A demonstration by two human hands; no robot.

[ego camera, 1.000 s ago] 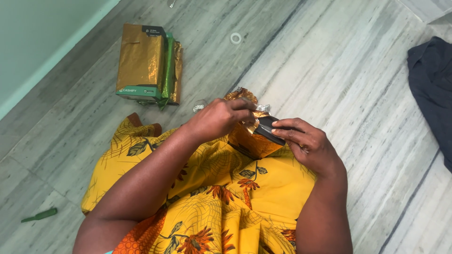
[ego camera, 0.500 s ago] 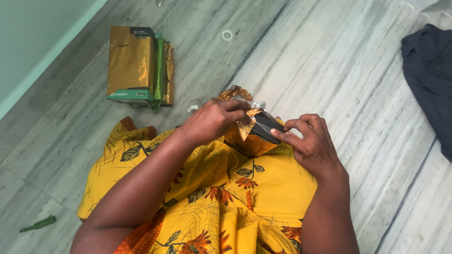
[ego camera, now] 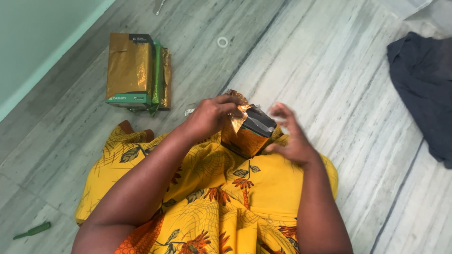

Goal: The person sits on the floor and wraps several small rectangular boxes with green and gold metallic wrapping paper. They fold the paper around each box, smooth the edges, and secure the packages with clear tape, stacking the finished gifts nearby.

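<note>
1. Left hand (ego camera: 209,116): fingers pinch the gold foil wrap (ego camera: 237,123) at the top edge of the small box (ego camera: 247,133).
2. Box is half wrapped, dark top bare, standing tilted on the lap over the yellow dress (ego camera: 263,188).
3. Right hand (ego camera: 289,136): blurred, fingers spread and released, just beside the box's right side; contact unclear.
4. Wrapped gold-and-green boxes (ego camera: 134,70) lie on the floor (ego camera: 329,61), well apart.

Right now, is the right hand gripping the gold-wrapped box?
No, the right hand is open beside the gold-wrapped box; only the left hand pinches its foil.
</note>
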